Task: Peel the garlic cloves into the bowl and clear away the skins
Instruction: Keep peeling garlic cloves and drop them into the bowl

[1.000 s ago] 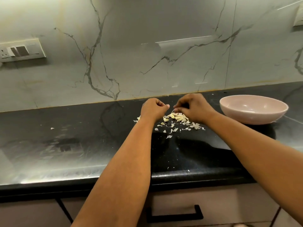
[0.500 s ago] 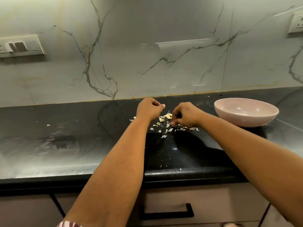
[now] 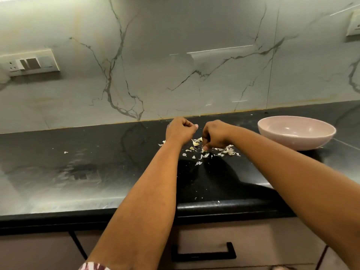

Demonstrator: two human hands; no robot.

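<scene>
Pale garlic skins (image 3: 228,152) lie scattered on the black counter (image 3: 97,152) between and in front of my hands. My right hand (image 3: 214,135) reaches down into them, its curled fingertips pinching a few flakes against the counter. Just to its left, my left hand (image 3: 181,131) hovers as a closed fist with the thumb on top; whatever is inside it is hidden. The pink bowl (image 3: 272,131) stands to the right of my right hand, and only its bare inner wall shows. I see no whole cloves.
The marble backsplash (image 3: 175,65) rises right behind the hands. A stray flake (image 3: 65,152) lies far left on the counter, and tiny bits (image 3: 198,197) near the front edge. A drawer with a black handle (image 3: 202,256) sits below the counter.
The heap of skins under my right hand has thinned and spread. My right hand has shifted slightly left and down onto the flakes. The left fist has stayed closed.
</scene>
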